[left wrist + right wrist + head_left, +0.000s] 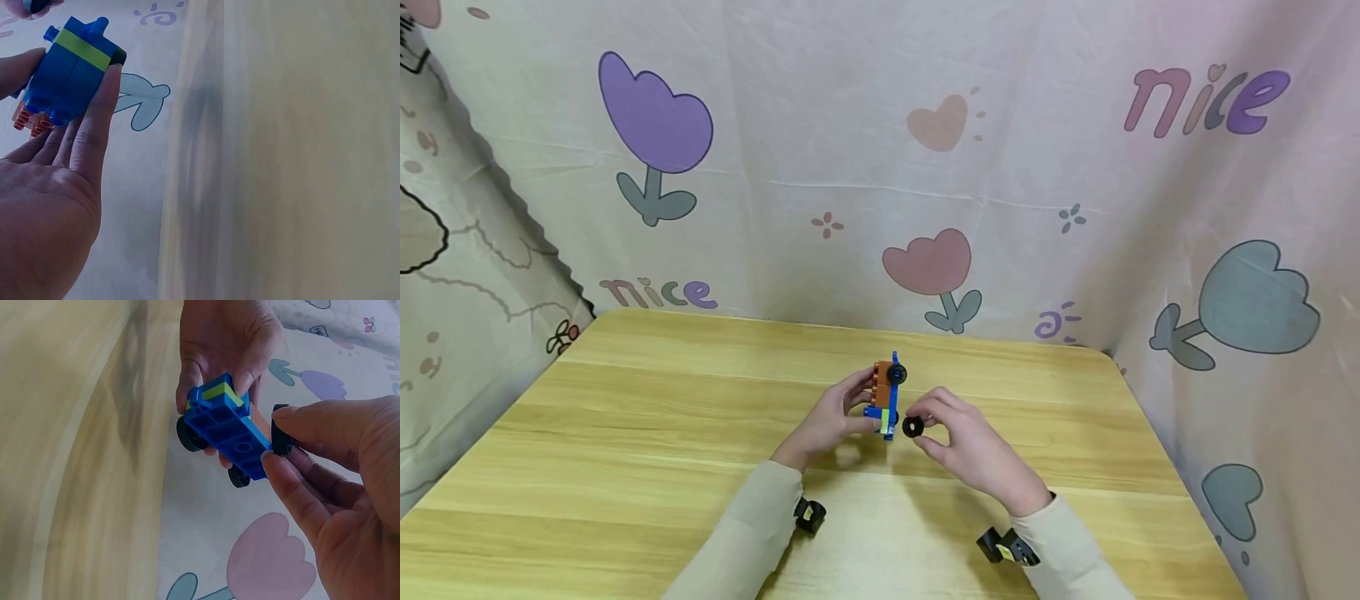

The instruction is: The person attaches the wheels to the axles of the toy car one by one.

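My left hand [829, 421] grips a toy car built of blocks [883, 396], its thumb and fingers around the body. The car is tipped so its blue base [234, 440] faces right, with orange blocks [882, 383] and a lime-green strip [84, 49] on the body. A black wheel [897, 374] sits on its far end; in the right wrist view two wheels show along one side, one of them the larger-looking wheel [190, 434]. Between thumb and fingertips my right hand [967, 442] pinches a loose black wheel [913, 427], just right of the car.
Both hands are above a light wood-grain table [647, 433]. A printed cloth [820, 150] with flowers and lettering hangs behind the table and along its sides. Small black cameras [810, 515] are strapped to both wrists.
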Demonstrator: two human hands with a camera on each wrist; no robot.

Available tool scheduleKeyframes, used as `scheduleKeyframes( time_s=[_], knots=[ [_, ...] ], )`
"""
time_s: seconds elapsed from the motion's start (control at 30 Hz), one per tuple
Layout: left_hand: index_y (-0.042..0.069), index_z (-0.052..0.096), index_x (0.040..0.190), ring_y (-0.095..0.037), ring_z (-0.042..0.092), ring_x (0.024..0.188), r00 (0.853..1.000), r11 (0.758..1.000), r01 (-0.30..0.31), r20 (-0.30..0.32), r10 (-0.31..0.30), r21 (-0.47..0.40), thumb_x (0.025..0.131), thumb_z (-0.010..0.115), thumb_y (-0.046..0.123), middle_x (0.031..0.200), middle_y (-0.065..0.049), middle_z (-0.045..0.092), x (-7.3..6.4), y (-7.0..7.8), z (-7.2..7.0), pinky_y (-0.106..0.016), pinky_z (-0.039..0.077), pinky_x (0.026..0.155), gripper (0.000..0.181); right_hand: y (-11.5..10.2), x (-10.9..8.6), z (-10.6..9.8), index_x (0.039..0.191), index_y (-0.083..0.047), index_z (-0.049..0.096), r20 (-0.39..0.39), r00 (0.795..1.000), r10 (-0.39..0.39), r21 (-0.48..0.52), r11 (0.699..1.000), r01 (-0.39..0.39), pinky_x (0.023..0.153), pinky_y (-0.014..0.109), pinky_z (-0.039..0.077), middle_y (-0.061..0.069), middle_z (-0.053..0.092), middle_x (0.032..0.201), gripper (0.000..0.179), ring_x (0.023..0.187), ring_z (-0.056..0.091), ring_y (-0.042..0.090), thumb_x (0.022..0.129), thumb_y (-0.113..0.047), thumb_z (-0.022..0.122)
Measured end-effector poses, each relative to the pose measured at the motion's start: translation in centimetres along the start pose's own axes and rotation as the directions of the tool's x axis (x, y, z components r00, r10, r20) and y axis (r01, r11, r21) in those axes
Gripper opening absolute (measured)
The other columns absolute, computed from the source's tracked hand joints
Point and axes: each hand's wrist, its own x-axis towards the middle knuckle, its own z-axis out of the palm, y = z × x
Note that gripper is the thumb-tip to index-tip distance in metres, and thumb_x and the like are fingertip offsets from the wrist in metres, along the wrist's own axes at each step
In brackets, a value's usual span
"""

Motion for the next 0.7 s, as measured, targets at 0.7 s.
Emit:
scheduleKeyframes(
  time_s=[0.7],
  knots=[
    [0.002, 0.025, 0.154, -0.034, 0.047, 0.127, 1.000, 1.000, -0.019, 0.024, 0.019, -0.006, 0.084, 0.070, -0.003, 0.149, -0.016, 0.040, -0.1, -0.1, -0.1, -0.050, 0.034, 0.108, 0.084, -0.1, 1.3, 2.0, 0.108, -0.008, 0.064, 0.005, 0.999, 0.049, 0.016, 0.999, -0.049, 0.080, 0.030, 0.053, -0.004, 0.057, 0.104, 0.030, 0.091, 0.060, 0.012, 0.082, -0.003, 0.079]
  ],
)
